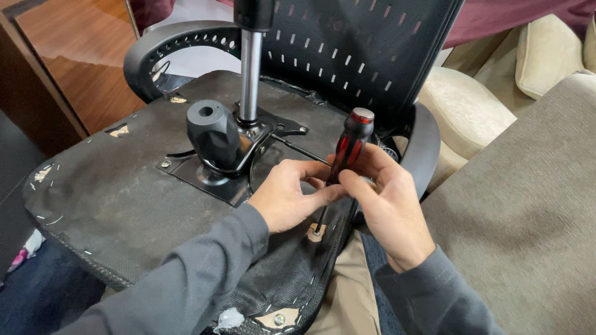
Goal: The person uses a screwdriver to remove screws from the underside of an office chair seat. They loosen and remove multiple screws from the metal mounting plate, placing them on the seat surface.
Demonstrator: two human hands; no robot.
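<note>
An office chair lies upside down, its seat underside (124,186) covered in dark fabric. A black metal mechanism plate (211,170) with a round black knob (212,133) and a chrome gas cylinder (250,74) sits at its middle. My right hand (385,208) grips a screwdriver with a red and black handle (349,146), held upright, its tip on a screw (317,232) near the seat's edge. My left hand (288,195) pinches the screwdriver's shaft low down, steadying it.
The black mesh backrest (354,43) rises behind, with curved armrests at the left (167,43) and right (425,149). Beige cushions (472,111) and a grey sofa seat (534,198) lie to the right. A wooden cabinet (74,68) stands at the left.
</note>
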